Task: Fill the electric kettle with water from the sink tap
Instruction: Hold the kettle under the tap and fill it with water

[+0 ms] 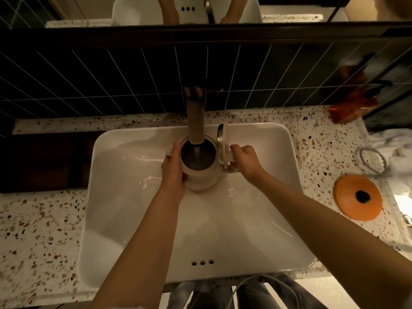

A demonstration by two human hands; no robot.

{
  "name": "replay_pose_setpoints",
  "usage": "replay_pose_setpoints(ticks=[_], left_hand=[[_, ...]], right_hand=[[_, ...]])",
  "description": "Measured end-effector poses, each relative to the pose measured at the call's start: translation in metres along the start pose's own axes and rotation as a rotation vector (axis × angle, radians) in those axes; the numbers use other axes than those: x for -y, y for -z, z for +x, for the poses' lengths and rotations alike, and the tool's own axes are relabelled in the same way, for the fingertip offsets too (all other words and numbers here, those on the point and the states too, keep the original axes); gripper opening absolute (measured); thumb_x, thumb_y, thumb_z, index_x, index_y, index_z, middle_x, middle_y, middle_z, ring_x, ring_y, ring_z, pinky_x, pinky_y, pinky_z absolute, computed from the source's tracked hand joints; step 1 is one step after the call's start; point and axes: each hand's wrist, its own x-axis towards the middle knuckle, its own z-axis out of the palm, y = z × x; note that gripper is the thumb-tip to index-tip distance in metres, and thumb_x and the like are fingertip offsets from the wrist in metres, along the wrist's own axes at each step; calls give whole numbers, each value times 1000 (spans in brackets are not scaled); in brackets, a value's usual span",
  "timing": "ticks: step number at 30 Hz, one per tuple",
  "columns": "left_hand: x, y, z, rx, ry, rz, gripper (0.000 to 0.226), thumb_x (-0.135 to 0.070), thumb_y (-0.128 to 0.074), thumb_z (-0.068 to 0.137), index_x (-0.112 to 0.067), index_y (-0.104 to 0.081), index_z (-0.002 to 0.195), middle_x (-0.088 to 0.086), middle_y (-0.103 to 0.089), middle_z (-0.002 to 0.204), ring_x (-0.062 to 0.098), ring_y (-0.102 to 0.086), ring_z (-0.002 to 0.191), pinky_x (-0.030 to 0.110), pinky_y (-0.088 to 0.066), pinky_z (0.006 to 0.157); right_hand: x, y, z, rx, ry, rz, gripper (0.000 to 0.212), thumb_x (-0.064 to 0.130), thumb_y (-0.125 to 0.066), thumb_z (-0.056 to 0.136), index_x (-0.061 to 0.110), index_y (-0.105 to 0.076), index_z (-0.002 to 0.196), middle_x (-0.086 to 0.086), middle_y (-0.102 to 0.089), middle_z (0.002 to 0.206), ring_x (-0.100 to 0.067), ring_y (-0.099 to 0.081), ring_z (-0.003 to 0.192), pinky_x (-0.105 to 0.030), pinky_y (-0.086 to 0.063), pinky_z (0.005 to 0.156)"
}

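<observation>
A cream electric kettle (201, 177) is held inside the white sink basin (124, 197), directly under the brass tap spout (195, 121). Its lid (223, 144) stands flipped open on the right side. A thin stream of water runs from the spout into the kettle's dark opening. My left hand (174, 168) wraps the kettle's left wall. My right hand (244, 160) grips the kettle's handle on the right.
A speckled terrazzo counter (40, 230) surrounds the basin. An orange round disc with a dark centre (357, 197) lies on the right counter, beside a grey hair tie (372, 160) and white cloth. An orange packet (350, 108) stands against the dark tiled wall.
</observation>
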Motion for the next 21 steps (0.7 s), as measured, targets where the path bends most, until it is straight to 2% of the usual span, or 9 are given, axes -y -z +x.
replay_pose_setpoints(ticks=[8,14,17,21], left_hand=[[-3,1,-3,26,12,2,50,-50,-64,85,-18,-65,124,1,-74,114,17,-68,106,36,-53,95],[-7,1,-5,23,39,-2,47,-50,-64,85,-20,-66,121,-1,-76,110,15,-69,103,35,-52,94],[-9,1,-7,18,51,7,51,-51,-67,83,-19,-66,123,-1,-75,111,16,-69,105,36,-52,96],[-12,5,-8,4,47,-18,38,-46,-66,86,-20,-71,113,-4,-77,100,15,-67,102,32,-52,90]], right_hand=[[-1,0,1,-14,15,-2,39,18,-46,90,10,-41,53,-10,-41,54,-26,-43,58,-34,-39,60],[4,-1,2,-15,23,-26,39,16,-45,91,11,-39,53,-7,-38,52,-17,-37,49,-28,-33,52],[4,-1,3,-21,14,-20,36,17,-45,90,11,-39,55,-8,-38,53,-19,-38,52,-31,-34,56],[6,-2,3,-48,8,-27,32,19,-45,88,9,-41,58,-9,-40,56,-21,-40,55,-32,-35,56]])
